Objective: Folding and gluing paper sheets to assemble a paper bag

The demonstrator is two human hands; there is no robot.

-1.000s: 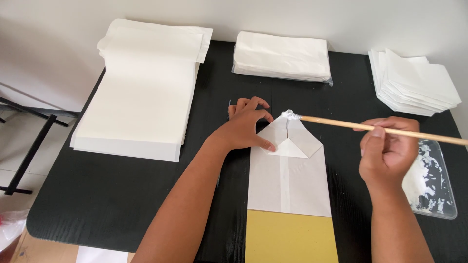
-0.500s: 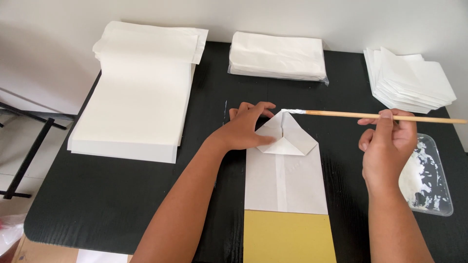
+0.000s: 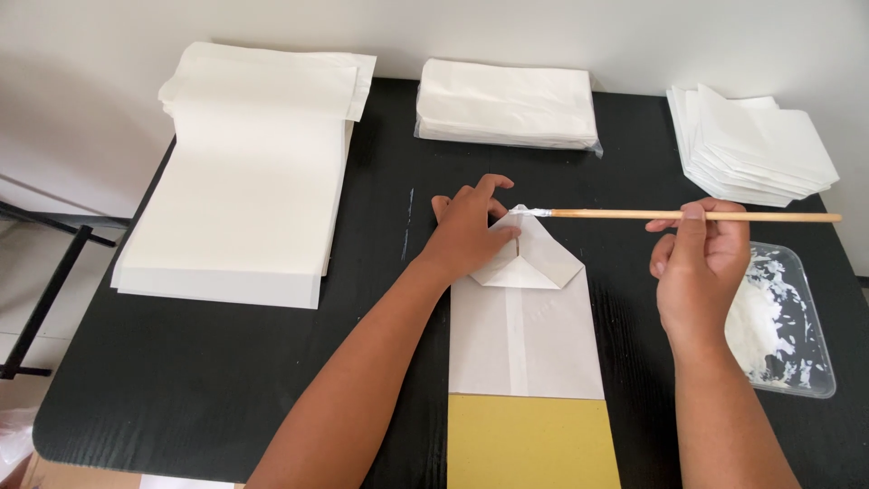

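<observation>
A white paper bag (image 3: 525, 340) lies flat in the middle of the black table (image 3: 226, 380), its top end folded into a triangular flap. My left hand (image 3: 471, 231) presses down on the left side of that flap. My right hand (image 3: 701, 263) grips a long wooden brush (image 3: 688, 215) held level, its glue-wet tip touching the flap's upper edge. A yellow sheet (image 3: 529, 444) sits under the bag's near end.
A clear tray of white glue (image 3: 778, 317) rests at the right by my right hand. Large white sheets (image 3: 244, 181) are stacked at the left, a wrapped pack of white paper (image 3: 507, 104) at the back middle, finished white bags (image 3: 760, 145) at the back right.
The brush has levelled out and its tip has shifted slightly along the flap's top edge. My right hand has risen a little; the left hand stays pressed on the flap.
</observation>
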